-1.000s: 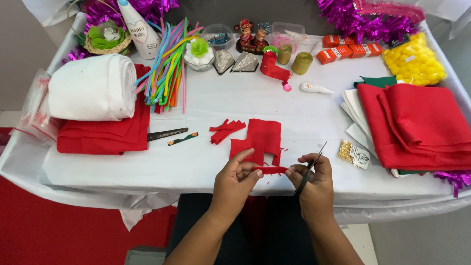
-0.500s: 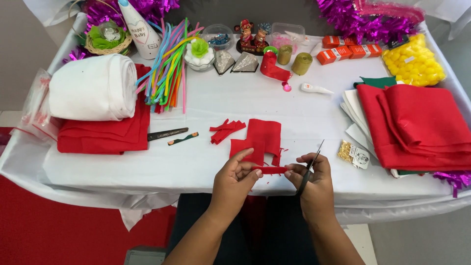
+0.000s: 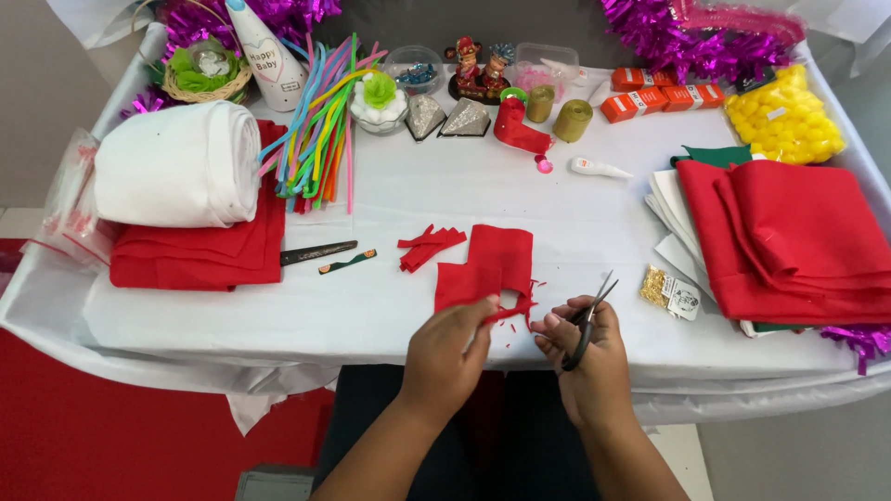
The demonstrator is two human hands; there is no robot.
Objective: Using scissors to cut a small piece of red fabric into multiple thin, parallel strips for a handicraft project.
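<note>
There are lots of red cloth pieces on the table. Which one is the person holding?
The small notched red piece at the table's front edge, pinched by the left hand. The folded red stack under the white roll and the big red pile at right lie untouched.

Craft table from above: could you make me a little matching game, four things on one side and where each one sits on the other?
Things:
1. scissors
2. white fabric roll
3. yellow pom-pom bag
4. red felt piece

Places:
A. far right corner of the table
B. in the right hand
C. pinched by the left hand
D. on the folded red felt at left

Pairs: 1-B, 2-D, 3-A, 4-C
</note>
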